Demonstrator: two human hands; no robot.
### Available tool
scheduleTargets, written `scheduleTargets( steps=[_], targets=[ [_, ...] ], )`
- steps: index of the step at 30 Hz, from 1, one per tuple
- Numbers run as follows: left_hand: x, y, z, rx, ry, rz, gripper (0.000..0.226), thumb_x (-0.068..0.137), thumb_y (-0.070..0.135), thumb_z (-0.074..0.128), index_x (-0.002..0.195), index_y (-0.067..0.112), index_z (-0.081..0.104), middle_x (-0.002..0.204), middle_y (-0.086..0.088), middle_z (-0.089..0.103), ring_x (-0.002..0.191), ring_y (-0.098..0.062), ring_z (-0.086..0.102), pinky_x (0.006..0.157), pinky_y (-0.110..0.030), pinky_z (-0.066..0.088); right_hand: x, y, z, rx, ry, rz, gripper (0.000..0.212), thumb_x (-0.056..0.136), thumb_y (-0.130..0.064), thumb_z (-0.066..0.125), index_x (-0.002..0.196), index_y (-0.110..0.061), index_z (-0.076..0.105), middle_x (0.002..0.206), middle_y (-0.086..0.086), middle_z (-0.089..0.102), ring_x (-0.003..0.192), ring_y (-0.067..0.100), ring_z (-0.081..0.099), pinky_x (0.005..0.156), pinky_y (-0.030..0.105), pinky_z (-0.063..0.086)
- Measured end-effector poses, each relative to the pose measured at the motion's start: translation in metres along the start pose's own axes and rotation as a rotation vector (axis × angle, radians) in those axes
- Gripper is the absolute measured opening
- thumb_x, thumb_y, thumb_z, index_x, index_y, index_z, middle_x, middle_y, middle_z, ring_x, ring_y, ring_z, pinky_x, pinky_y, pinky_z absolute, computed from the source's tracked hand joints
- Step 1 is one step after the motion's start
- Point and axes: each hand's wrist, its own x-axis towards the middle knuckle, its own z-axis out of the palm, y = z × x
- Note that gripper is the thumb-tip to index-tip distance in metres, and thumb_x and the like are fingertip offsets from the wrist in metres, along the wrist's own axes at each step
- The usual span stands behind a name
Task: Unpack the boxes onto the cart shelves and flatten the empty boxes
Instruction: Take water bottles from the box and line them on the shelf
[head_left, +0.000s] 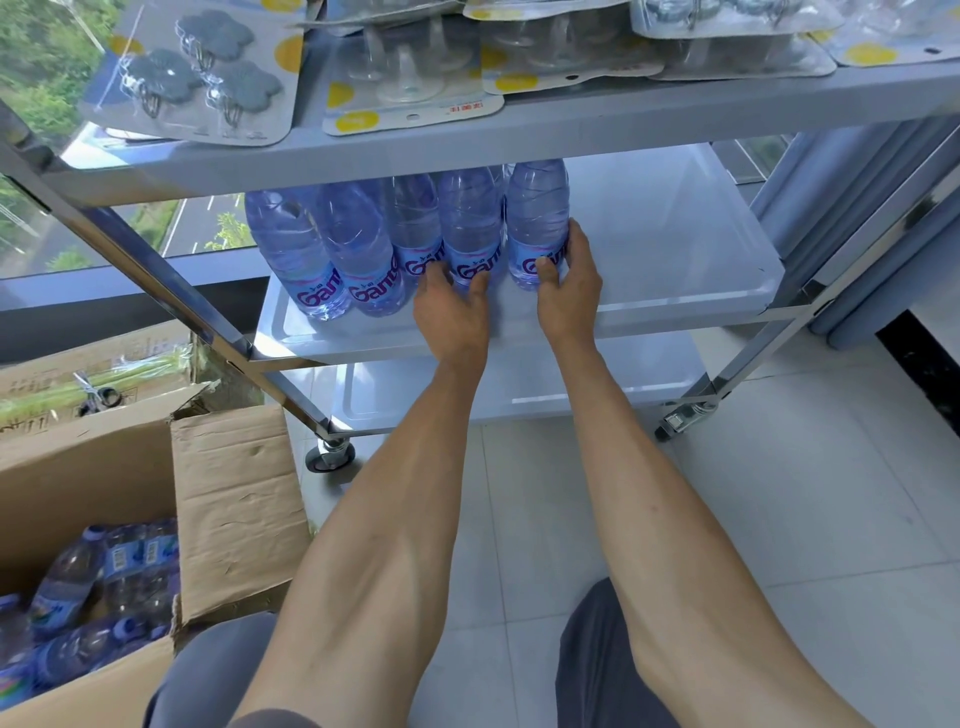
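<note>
Metal cart (171, 270) has 3 grey shelves: blister packs (192, 78) piled on top, 5 water bottles (410, 239) standing in a row on the middle shelf (675, 249). Cardboard box (234, 499) sits on the tile floor (779, 493).

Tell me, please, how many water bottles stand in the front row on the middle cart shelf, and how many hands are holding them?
Water bottles in the front row on the middle shelf: 5
Hands on them: 2, left hand and right hand
Total: 7
</note>
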Motion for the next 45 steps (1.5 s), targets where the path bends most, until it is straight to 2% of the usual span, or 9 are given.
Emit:
scheduleTargets(
  steps=[8,12,15,19,23,30,34,40,45],
  targets=[
    [-0.014,-0.004,-0.030,0.046,0.015,0.039,0.029,0.094,0.030,0.061,0.116,0.012,0.064,0.111,-0.003,0.069,0.094,-0.023,0.064,0.083,-0.038,0.054,-0.020,-0.017,0.006,-0.098,0.143,0.165,0.052,0.098,-0.004,0.052,0.148,-0.006,0.040,0.150,0.010,0.045,0.139,0.023,0.041,0.110,0.023,0.030],
    [-0.030,-0.029,-0.086,0.072,0.074,0.033,0.028,0.094,0.030,0.054,0.114,0.012,0.064,0.110,-0.004,0.067,0.094,-0.024,0.065,0.082,-0.036,0.052,-0.065,-0.039,0.016,-0.086,0.298,0.132,0.040,0.085,0.007,0.052,0.124,-0.003,0.060,0.121,0.013,0.062,0.113,0.027,0.058,0.093,0.027,0.042],
    [-0.035,-0.049,-0.146,0.142,0.147,0.001,0.026,0.095,0.029,0.054,0.111,0.012,0.065,0.109,-0.006,0.066,0.094,-0.025,0.063,0.078,-0.030,0.042,-0.103,-0.063,0.034,-0.043,0.261,0.120,0.033,0.082,0.008,0.048,0.109,0.000,0.065,0.101,0.015,0.068,0.096,0.032,0.063,0.084,0.031,0.045],
    [-0.038,-0.087,-0.244,0.261,0.234,-0.100,0.027,0.096,0.028,0.051,0.116,0.013,0.063,0.112,-0.010,0.063,0.101,-0.029,0.060,0.078,-0.031,0.039,-0.162,-0.098,0.080,-0.045,0.044,0.108,0.025,0.087,0.003,0.051,0.107,-0.002,0.066,0.092,0.013,0.070,0.089,0.032,0.064,0.074,0.023,0.037],
    [-0.056,-0.151,-0.345,0.462,0.159,-0.380,0.038,0.094,0.025,0.049,0.130,0.012,0.053,0.126,-0.018,0.054,0.114,-0.037,0.055,0.092,-0.042,0.044,-0.239,-0.135,0.149,-0.076,-0.240,0.085,0.026,0.092,-0.002,0.050,0.112,-0.007,0.066,0.107,0.012,0.071,0.100,0.029,0.063,0.076,0.021,0.036],
    [-0.079,-0.264,-0.455,0.582,0.111,-0.731,0.042,0.088,0.017,0.056,0.129,0.006,0.055,0.134,-0.022,0.051,0.125,-0.038,0.050,0.101,-0.043,0.043,-0.347,-0.161,0.275,-0.207,-0.919,0.156,0.043,0.085,-0.003,0.051,0.125,-0.014,0.064,0.127,0.009,0.065,0.119,0.026,0.058,0.097,0.024,0.041],
    [-0.047,-0.320,-0.494,0.597,0.100,-0.846,0.042,0.088,0.020,0.058,0.127,0.004,0.059,0.133,-0.022,0.056,0.124,-0.039,0.054,0.100,-0.042,0.045,-0.384,-0.139,0.347,-0.372,-1.130,0.236,0.042,0.087,-0.006,0.053,0.128,-0.008,0.061,0.134,0.014,0.060,0.125,0.030,0.054,0.101,0.029,0.041],
    [-0.003,-0.402,-0.484,0.587,-0.099,-0.971,0.042,0.090,0.019,0.056,0.126,-0.001,0.055,0.133,-0.023,0.057,0.124,-0.038,0.055,0.096,-0.037,0.046,-0.421,-0.064,0.416,-0.640,-0.895,0.481,0.043,0.089,-0.023,0.063,0.129,-0.008,0.056,0.135,0.018,0.053,0.126,0.035,0.051,0.101,0.040,0.042],
    [0.006,-0.433,-0.409,0.448,-0.443,-1.061,0.040,0.088,0.022,0.063,0.122,0.001,0.060,0.123,-0.020,0.065,0.110,-0.033,0.065,0.091,-0.037,0.055,-0.416,-0.042,0.440,-0.741,-0.612,0.104,0.028,0.078,-0.015,0.063,0.106,-0.015,0.062,0.117,0.009,0.052,0.114,0.031,0.046,0.090,0.042,0.036]
  ],
)
